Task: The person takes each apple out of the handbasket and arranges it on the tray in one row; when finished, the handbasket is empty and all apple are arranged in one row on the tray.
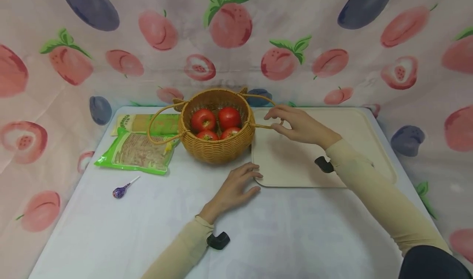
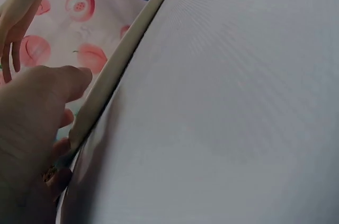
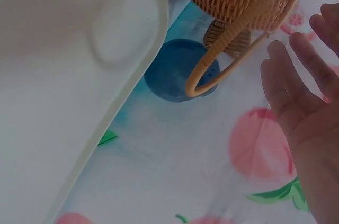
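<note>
A woven wicker basket (image 1: 218, 151) with several red apples (image 1: 203, 119) inside stands at the back middle of the table, a looped handle at each side. My right hand (image 1: 301, 125) is at the end of the right handle (image 1: 263, 126), fingers spread and loosely bent. In the right wrist view that hand (image 3: 312, 113) shows an open palm, apart from the handle (image 3: 212, 57). My left hand (image 1: 234, 188) hovers in front of the basket with relaxed fingers, fingertips by the near left corner of a cream tray (image 1: 354, 147). Neither hand holds anything.
Left of the basket lie a green-edged bag of brown strips (image 1: 142, 151) and a yellow-green packet (image 1: 159, 122) behind it. A purple-wrapped lollipop (image 1: 120, 192) lies nearer me. Behind the white-covered table (image 1: 281, 234) hangs a fruit-print cloth (image 1: 148, 65).
</note>
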Tool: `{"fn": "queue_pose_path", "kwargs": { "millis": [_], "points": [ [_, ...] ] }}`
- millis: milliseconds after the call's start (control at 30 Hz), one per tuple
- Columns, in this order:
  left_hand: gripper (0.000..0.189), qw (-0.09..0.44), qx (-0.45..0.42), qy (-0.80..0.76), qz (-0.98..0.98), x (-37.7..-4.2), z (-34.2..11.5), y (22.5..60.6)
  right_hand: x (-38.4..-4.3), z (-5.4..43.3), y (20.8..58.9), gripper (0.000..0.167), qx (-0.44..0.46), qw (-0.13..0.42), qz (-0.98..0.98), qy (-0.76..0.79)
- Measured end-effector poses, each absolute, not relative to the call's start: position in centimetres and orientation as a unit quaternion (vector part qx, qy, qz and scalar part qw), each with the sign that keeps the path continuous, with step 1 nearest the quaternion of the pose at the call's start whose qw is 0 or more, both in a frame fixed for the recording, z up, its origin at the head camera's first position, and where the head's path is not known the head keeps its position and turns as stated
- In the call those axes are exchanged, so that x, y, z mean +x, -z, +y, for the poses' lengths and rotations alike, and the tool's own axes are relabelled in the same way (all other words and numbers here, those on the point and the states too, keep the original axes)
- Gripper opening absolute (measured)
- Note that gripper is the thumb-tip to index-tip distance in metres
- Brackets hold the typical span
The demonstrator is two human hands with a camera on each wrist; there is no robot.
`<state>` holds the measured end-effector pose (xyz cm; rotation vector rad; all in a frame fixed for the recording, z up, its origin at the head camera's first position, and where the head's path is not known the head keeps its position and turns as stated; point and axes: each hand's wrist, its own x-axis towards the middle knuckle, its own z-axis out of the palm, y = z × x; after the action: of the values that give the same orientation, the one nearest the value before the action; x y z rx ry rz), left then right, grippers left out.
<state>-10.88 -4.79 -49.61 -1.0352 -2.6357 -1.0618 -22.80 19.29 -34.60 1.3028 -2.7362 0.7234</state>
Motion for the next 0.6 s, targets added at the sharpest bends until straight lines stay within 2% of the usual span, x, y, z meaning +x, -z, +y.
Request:
{"fn": "queue_pose_path", "kwargs": {
  "millis": [300,600],
  "points": [
    [0.022,0.043,-0.330,0.311,-0.890,-10.3,-5.2,49.9,-23.9,16.0,33.7,0.028,0.459,-0.004,-0.860,-0.225],
    [0.021,0.061,-0.333,0.295,-0.893,-10.5,-5.0,50.2,-24.8,12.4,32.6,0.019,0.502,-0.003,-0.846,-0.179]
  ]
}}
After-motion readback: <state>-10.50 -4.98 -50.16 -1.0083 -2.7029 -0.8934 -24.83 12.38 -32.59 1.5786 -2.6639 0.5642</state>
